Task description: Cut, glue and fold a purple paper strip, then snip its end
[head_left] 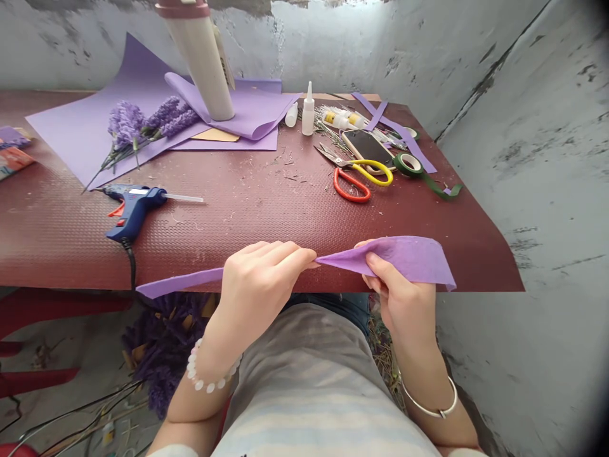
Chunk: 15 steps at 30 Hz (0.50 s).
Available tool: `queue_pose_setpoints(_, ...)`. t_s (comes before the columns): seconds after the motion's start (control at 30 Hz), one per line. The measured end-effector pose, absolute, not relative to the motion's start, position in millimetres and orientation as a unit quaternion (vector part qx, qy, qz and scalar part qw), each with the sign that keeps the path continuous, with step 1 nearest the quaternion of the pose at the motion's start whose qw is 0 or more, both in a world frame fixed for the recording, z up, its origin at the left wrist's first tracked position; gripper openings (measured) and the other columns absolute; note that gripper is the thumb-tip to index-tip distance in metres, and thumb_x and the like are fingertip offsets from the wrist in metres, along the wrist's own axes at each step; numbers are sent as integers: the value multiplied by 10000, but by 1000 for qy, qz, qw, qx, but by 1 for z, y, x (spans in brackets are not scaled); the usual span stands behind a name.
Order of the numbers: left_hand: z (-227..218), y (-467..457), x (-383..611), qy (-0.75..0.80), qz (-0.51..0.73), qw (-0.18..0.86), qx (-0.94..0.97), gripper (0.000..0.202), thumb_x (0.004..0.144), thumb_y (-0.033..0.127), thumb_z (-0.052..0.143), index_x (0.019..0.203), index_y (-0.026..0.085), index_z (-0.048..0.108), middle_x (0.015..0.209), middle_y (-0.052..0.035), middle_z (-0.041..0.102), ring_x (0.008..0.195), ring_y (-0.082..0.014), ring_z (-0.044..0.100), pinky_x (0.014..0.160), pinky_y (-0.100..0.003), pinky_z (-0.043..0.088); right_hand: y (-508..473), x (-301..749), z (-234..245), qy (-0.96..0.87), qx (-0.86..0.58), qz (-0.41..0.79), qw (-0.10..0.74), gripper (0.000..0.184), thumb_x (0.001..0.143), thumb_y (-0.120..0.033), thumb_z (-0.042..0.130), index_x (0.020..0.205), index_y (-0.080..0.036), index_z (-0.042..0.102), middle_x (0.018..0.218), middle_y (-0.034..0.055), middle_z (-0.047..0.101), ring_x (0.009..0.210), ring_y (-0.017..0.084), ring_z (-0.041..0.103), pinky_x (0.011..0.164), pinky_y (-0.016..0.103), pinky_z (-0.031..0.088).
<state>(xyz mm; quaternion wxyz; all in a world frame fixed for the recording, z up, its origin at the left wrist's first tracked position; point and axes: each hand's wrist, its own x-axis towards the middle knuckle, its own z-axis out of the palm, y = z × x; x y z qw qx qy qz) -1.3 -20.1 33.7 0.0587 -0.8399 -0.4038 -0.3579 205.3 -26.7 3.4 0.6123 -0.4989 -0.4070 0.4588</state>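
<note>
Head: left fingers (307, 256) and right fingers (386, 271) pinch purple strip (413, 256) stretched left to right

The strip (413, 257) looks matt, papery — the tabletop (257, 209) textured.

A: Far left of table (257, 209)?
B: Paper sheets (61, 124); tumbler (202, 70) standing on them, lavender stems (126, 120) left of it. Hot-glue gun (137, 212) nearer.
A: Right?
B: Scissors (353, 184); smartphone (368, 146) just behind; tape roll (408, 164) right of phone; nozzle bottle (308, 119) far-left of it.
A: Near edge?
B: Strip (416, 257) above it: left hand (261, 285) mid-length, right hand (402, 292) nearer right end.
</note>
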Motion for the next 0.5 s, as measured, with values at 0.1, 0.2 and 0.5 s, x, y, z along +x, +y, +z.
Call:
queue_pose_setpoints(0.1, 33, -19, -2, -404, -349, 31, -845, 91, 990, 152, 663, 920, 158, 720, 802, 3, 786, 679, -141, 707, 687, -275, 495, -26, 204, 9, -386, -491, 479, 617, 103, 824, -229, 767, 749, -200, 704, 500, -60, 490, 435, 93, 423, 450, 279, 332)
queue_pose_setpoints(0.2, 29, -17, -1, -416, -358, -4, -836, 141, 980, 255, 702, 1064, 144, 723, 895, -17, 800, 764, -147, 746, 701, -258, 517, -24, 201, 13, -374, -472, 528, 599, 82, 810, -264, 739, 774, -194, 718, 445, -78, 433, 402, 88, 384, 440, 276, 342)
queue_pose_setpoints(0.5, 23, -17, 8, -401, -348, 2, -848, 145, 993, 294, 690, 922, 173, 729, 791, 2, 784, 678, -126, 701, 652, -245, 483, -22, 197, 13, -328, -475, 549, 605, 109, 745, -290, 754, 771, -184, 754, 409, -72, 442, 394, 88, 369, 432, 276, 328)
